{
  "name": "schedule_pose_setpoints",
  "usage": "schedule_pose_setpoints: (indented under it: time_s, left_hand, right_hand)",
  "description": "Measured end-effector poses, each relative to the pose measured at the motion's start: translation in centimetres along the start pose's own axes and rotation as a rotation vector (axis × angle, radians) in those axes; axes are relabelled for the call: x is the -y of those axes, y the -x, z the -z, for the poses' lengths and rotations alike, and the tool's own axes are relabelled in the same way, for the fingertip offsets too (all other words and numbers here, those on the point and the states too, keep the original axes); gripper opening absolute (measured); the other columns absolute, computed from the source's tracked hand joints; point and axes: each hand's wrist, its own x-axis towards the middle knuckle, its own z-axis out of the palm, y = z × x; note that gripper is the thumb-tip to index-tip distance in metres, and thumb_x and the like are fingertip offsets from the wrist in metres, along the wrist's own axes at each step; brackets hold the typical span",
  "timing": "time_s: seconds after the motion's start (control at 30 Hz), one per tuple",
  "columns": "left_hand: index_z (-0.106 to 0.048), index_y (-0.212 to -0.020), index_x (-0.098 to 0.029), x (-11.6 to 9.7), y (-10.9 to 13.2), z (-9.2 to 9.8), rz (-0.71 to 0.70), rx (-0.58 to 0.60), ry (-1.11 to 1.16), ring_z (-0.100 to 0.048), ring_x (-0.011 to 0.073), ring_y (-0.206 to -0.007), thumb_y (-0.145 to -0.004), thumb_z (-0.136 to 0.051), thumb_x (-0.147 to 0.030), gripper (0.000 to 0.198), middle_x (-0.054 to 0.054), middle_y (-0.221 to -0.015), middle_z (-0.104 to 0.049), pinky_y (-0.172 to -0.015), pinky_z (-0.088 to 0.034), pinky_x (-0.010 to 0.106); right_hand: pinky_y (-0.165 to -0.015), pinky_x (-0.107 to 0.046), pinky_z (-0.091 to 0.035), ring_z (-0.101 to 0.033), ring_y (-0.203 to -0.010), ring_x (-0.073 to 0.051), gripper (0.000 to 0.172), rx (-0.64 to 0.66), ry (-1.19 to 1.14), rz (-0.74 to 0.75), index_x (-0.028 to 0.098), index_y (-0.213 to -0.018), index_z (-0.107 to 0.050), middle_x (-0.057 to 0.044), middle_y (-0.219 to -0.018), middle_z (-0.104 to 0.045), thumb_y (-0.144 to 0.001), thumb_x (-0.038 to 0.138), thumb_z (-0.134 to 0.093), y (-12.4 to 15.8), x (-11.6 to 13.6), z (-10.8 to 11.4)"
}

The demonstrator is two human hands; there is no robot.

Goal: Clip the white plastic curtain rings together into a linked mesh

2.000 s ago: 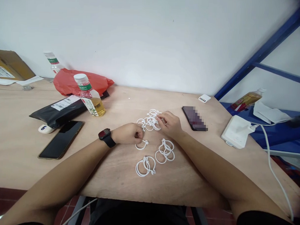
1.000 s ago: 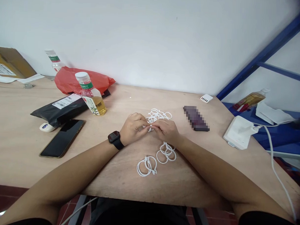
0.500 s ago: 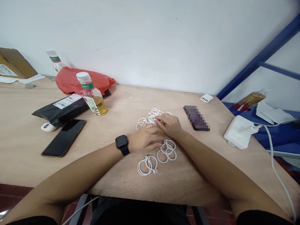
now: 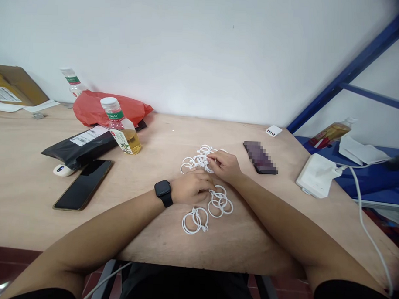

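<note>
Several white rings with small clip tabs, which look like curtain rings, lie on the wooden table. My left hand (image 4: 192,186), with a black watch (image 4: 163,189) at its wrist, is closed. Its thumb and fingertips pinch the edge of a white ring (image 4: 221,207) in the middle group. My right hand (image 4: 225,166) is curled at the far pile of rings (image 4: 201,160), fingertips closed on a ring there; the exact grip is partly hidden. Nearer to me lies a small group of linked rings (image 4: 195,221), untouched.
At left are a black phone (image 4: 84,184), a black parcel (image 4: 78,147), a tea bottle (image 4: 121,129), a red bag (image 4: 93,106) and a white earbud case (image 4: 63,170). At right lie another phone (image 4: 260,158), a white charger block (image 4: 318,174) with its cable, and a small white box (image 4: 273,131).
My left hand has drawn back slightly toward me and its fingers have curled in at the middle rings. The hands have come apart, baring more of the far pile. My right hand stays nearly in place.
</note>
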Motion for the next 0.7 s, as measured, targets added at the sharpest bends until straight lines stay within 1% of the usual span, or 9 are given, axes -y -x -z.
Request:
schedule_pose_setpoints:
  time_s: [0.17,0.33,0.5,0.7]
  left_hand:
    - [-0.070,-0.098,-0.019,0.0,0.1,0.0,0.050,-0.014,-0.031,-0.060,0.0190,-0.089,-0.089,-0.056,-0.020,0.016,0.005,-0.092,-0.071,-0.090,-0.044,0.036]
    - [-0.067,-0.091,-0.018,-0.3,0.1,0.5,0.071,-0.116,0.026,-0.061,0.0177,-0.085,-0.085,-0.053,-0.016,0.015,0.005,-0.087,-0.068,-0.084,-0.048,0.034]
    - [-0.063,-0.090,-0.019,-0.5,0.5,1.0,0.121,-0.226,0.086,-0.061,0.0184,-0.085,-0.083,-0.052,-0.017,0.014,0.006,-0.089,-0.066,-0.081,-0.050,0.033]
    - [-0.062,-0.089,-0.018,-0.4,0.7,1.1,0.105,-0.287,0.078,-0.061,0.0173,-0.083,-0.084,-0.051,-0.017,0.012,0.006,-0.088,-0.066,-0.079,-0.051,0.031]
  right_hand:
    - [-0.066,-0.028,-0.049,-0.064,-0.068,-0.015,0.013,0.006,-0.012,0.003,0.021,-0.092,-0.069,-0.003,-0.079,-0.073,-0.091,0.024,-0.056,0.0,0.0,0.1]
    - [-0.067,-0.028,-0.049,-0.065,-0.069,-0.015,0.014,0.010,-0.021,0.005,0.021,-0.091,-0.070,-0.003,-0.079,-0.073,-0.091,0.024,-0.056,0.1,0.0,0.2]
    - [-0.066,-0.028,-0.049,-0.065,-0.068,-0.016,0.016,0.037,-0.019,-0.021,0.022,-0.092,-0.070,-0.003,-0.076,-0.072,-0.091,0.026,-0.055,0.2,0.1,0.3]
    - [-0.064,-0.027,-0.048,-0.064,-0.065,-0.015,0.017,0.036,-0.026,-0.023,0.022,-0.089,-0.071,-0.003,-0.073,-0.072,-0.092,0.028,-0.055,0.1,0.3,0.4]
